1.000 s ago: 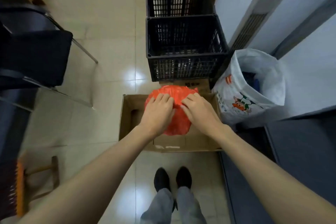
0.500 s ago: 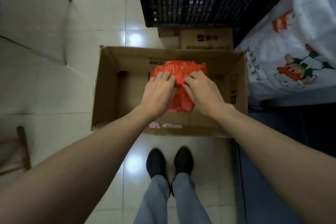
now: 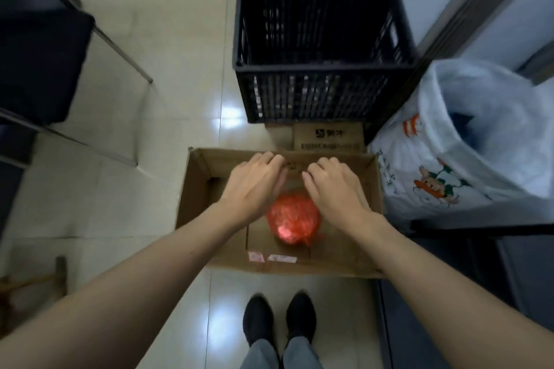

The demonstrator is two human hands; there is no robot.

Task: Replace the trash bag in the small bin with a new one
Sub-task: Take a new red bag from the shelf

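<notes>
A full, tied red trash bag [image 3: 292,219] lies on the floor of an open cardboard box [image 3: 198,189] just in front of my feet. My left hand [image 3: 254,183] and my right hand [image 3: 332,186] hover above the box, over the bag's far side, both apart from it with fingers loosely curled and nothing in them. The two hands hide the bag's upper edge. No small bin shows in the head view.
Two black slatted plastic crates [image 3: 320,48] stand behind the box. A large white printed bag [image 3: 467,141] stands open at the right by the wall. A dark chair [image 3: 42,60] is at the left, a wooden stool [image 3: 36,281] at the lower left, dark furniture at the right.
Both hands held the red bag and lowered it into the box; now they have let go and lifted off, and the bag rests on the box floor.
</notes>
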